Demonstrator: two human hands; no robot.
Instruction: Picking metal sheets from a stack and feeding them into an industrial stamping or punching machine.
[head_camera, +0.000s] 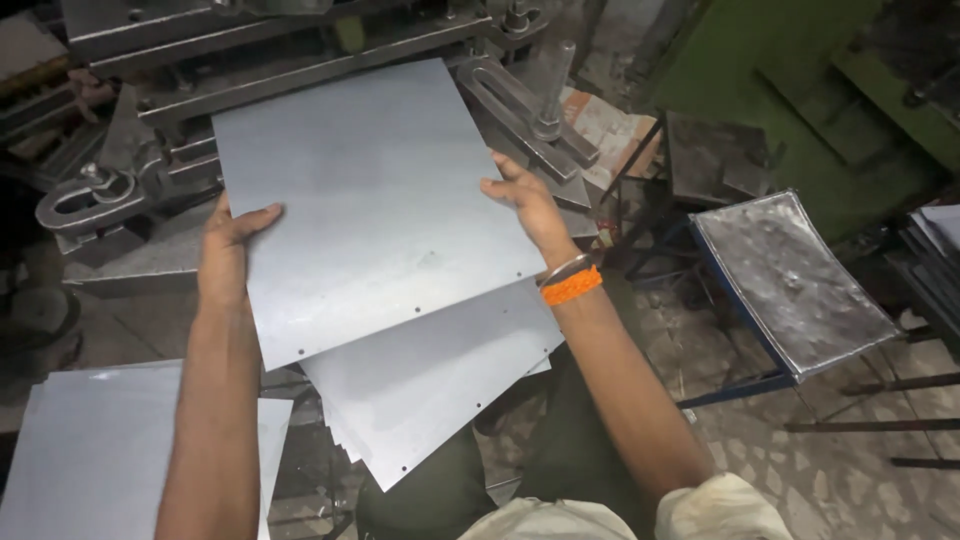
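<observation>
A flat grey metal sheet with small punched holes along its near edge is held up in front of a heavy press machine. My left hand grips its left edge and my right hand grips its right edge. An orange band and a metal bangle sit on my right wrist. Below the held sheet, several similar sheets lie stacked on my lap, also with small holes near their edges.
Another pile of metal sheets lies at the lower left. Steel clamps and a bolt stick out of the press bed. A blue-framed stool with a shiny worn seat stands to the right, beside a green machine body.
</observation>
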